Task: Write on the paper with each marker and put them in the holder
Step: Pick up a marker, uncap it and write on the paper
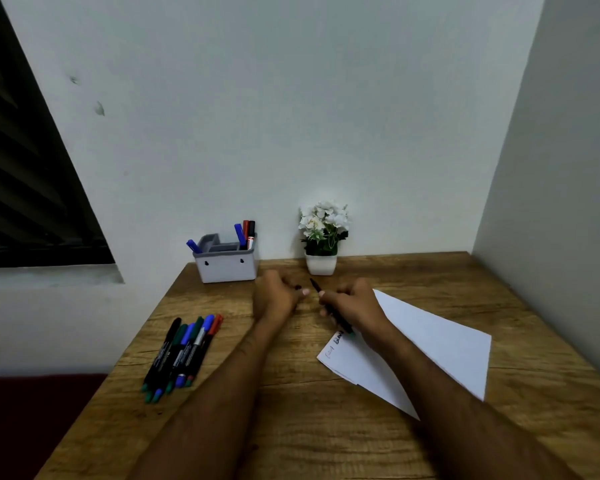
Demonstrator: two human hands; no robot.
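Note:
My right hand (355, 303) grips a dark marker (336, 317) above the table, its thin tip pointing up and left and its green end low over the paper. My left hand (278, 297) is curled just left of that tip and pinches a small dark piece (297, 287) that looks like the marker's cap. The white paper (437, 341) lies at the right with some handwriting on its near left corner (333, 342). The white and grey holder (226, 268) stands by the back wall with several markers (246, 232) upright in it. Several loose markers (184, 351) lie bunched at the left.
A small white pot of white flowers (322, 237) stands against the wall, right of the holder and just behind my hands. The wooden table (291, 427) sits in a corner, with walls at the back and right. Its left edge drops off beside the loose markers.

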